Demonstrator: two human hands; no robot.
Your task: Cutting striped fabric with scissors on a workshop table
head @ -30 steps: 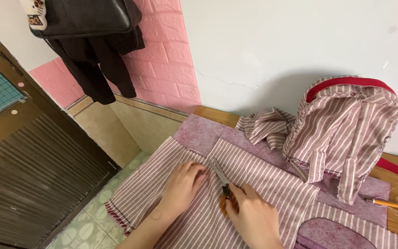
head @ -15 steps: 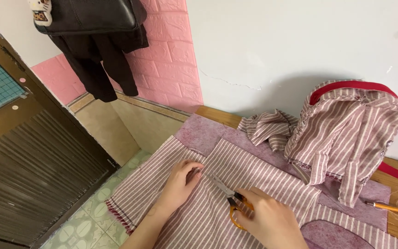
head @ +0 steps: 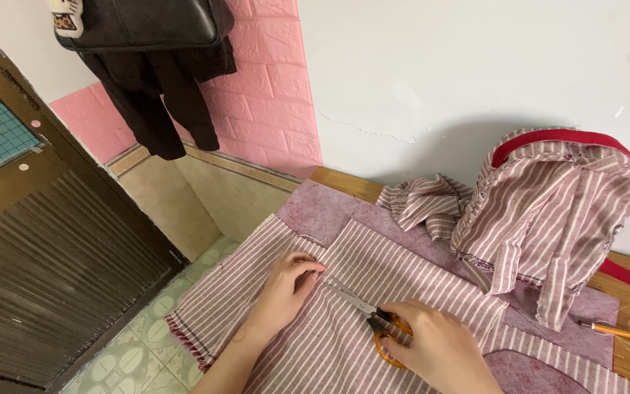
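On the counter (head: 344,182), just in front of the mounded striped backpack (head: 548,211), the striped fabric (head: 257,292) lay flat, its pink-and-white stripes running away from the person toward the wall. The scissors (head: 370,314) lay across it, blades pointing left toward the left hand (head: 286,288), orange handles inside the right hand (head: 432,346) — so the right hand was the one on the tool, closed round the loops. How far the blades stood apart could not be told. The left hand pressed the cloth down just beyond the blade tips, fingers curled and pinching at a fold — it gripped no tool. Beneath the thin woven cloth sat a fuzzy mauve felt sheet (head: 315,208). Right of the backpack, an orange pencil (head: 621,333) rested on bare wood.
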